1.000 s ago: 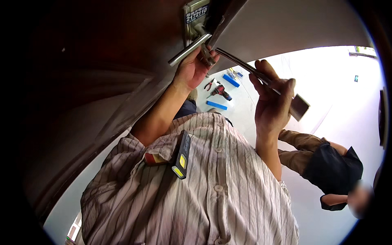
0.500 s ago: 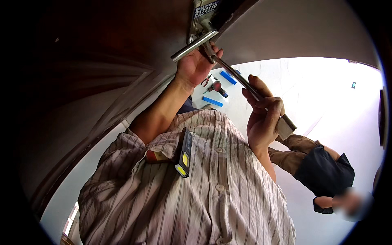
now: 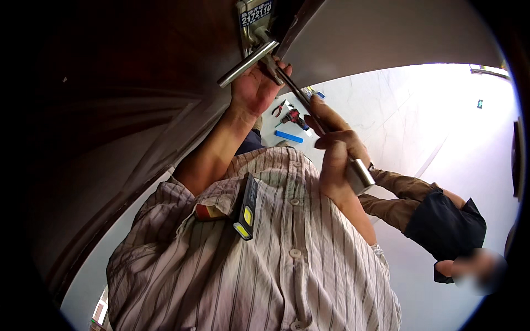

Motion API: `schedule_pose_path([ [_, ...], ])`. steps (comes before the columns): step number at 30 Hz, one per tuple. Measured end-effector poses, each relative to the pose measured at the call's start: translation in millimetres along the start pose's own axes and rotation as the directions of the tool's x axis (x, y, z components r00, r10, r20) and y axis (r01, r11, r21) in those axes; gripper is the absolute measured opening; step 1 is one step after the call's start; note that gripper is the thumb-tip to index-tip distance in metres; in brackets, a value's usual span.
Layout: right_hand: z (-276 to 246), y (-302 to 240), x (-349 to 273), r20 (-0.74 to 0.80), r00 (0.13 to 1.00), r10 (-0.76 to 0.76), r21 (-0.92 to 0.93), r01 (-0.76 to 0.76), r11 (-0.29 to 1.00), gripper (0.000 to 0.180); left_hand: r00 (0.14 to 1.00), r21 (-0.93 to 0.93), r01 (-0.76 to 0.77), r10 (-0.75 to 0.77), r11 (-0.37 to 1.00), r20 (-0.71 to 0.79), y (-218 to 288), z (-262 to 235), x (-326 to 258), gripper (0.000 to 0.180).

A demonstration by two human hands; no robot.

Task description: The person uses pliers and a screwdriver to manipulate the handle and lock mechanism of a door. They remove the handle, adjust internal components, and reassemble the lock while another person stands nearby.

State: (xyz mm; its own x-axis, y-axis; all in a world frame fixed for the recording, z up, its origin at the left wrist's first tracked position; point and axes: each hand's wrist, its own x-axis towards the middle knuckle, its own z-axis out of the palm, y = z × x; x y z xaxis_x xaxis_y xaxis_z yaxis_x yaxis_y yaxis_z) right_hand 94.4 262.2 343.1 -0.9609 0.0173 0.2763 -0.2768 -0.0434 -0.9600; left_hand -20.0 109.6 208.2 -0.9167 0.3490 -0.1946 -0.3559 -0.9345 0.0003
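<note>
My right hand (image 3: 338, 149) is wrapped round a long metal rod tool (image 3: 301, 95), which has a wide blocky metal end (image 3: 361, 177) below my fist. The rod slants up and left to the door lock. My left hand (image 3: 253, 91) is raised palm up under the lever door handle (image 3: 248, 64), its fingers curled about the tool's far end; the fingertips are partly hidden. The silver handle sticks out to the left from a lock plate (image 3: 255, 25) that bears a printed sticker. What the tool's tip touches is hidden behind the handle.
The dark door (image 3: 138, 60) fills the upper left. On the pale floor lie a red and black power drill (image 3: 295, 118), pliers (image 3: 279, 107) and a blue bar (image 3: 288, 137). A person in dark top and brown trousers (image 3: 400, 187) is at the right. A work light (image 3: 247, 212) hangs at my shirt pocket.
My right hand and the tool's near end have moved left, and the blocky end has turned. The handle and my left hand sit slightly further left in the view.
</note>
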Motion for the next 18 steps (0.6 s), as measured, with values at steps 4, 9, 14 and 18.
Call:
schedule_pose_path([
  [4, 8, 9, 16, 0.269, 0.950, -0.160, -0.130, 0.200, 0.971, 0.018, 1.000, 0.050, -0.009, 0.010, 0.999, -0.015, 0, 5, -2, 0.031],
  [9, 24, 12, 28, 0.467, 0.872, -0.149, -0.242, 0.288, 0.927, 0.016, 0.999, -0.031, 0.030, -0.028, 0.999, 0.041, 1, -1, 2, 0.035],
  [14, 40, 13, 34, 0.651, 0.756, -0.073, -0.356, 0.389, 0.850, 0.015, 0.995, 0.045, -0.010, 0.005, 0.999, 0.102, 2, -8, 5, 0.034],
  [18, 64, 16, 38, 0.777, 0.629, 0.026, -0.437, 0.510, 0.741, 0.020, 0.978, 0.053, -0.035, 0.024, 0.998, 0.206, 2, -23, 13, 0.032],
])
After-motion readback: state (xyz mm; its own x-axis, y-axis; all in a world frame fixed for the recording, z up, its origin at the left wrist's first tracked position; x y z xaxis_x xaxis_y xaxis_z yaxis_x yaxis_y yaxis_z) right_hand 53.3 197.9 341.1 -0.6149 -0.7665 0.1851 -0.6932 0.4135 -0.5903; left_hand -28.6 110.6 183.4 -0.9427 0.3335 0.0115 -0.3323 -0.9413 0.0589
